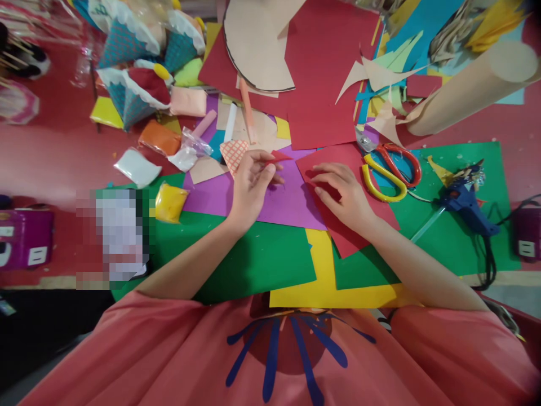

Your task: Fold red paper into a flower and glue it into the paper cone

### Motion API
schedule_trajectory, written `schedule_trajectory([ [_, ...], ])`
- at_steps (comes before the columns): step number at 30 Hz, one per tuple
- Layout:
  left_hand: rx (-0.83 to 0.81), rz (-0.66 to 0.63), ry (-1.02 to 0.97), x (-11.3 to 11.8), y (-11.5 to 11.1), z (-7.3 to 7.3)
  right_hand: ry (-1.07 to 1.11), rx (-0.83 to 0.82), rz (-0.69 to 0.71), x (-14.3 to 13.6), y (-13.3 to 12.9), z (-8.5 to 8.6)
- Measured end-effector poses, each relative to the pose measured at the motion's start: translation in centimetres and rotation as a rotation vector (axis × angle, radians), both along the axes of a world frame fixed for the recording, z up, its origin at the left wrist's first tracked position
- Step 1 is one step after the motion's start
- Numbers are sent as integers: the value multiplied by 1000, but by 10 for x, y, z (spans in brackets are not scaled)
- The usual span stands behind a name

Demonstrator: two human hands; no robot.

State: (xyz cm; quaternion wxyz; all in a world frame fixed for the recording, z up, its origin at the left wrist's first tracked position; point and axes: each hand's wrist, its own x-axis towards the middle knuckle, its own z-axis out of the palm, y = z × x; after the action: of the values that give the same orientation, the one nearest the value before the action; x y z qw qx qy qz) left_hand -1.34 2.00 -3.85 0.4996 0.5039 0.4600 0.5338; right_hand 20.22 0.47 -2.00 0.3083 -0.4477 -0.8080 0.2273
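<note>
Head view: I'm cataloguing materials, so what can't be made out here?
All in the head view:
Checked paper: partly hidden by the left hand.
Red sheet: partly covered by the right hand.
Phone-like object: display lost to pixelation.
Far-right purple box: cut off by the edge.

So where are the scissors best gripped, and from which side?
I'd take the scissors by the loops, the right hand coming from the near side: the loops splay toward the person and rightward, while the metal end points away.
</note>
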Motion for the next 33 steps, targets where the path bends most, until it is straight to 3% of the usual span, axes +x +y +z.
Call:
schedule_trajectory([
  [4,-17,-71,38,1,-2,-2,-102,-3,-109,9,7,1],
  [9,-67,-118,67,6,-12,12,-239,-8,-156,19,15,0],
  [16,-121,-327,156,10,-22,18,-383,-51,-184,12,20,-3],
  [27,-129,-349,218,10,-23,18,-485,-150,-140,-6,41,1],
  [30,18,-262,262,8,-21,14,-430,-106,-113,-3,31,7],
  [33,342,29,375,3,-17,9,-360,-17,-47,4,9,19],
])
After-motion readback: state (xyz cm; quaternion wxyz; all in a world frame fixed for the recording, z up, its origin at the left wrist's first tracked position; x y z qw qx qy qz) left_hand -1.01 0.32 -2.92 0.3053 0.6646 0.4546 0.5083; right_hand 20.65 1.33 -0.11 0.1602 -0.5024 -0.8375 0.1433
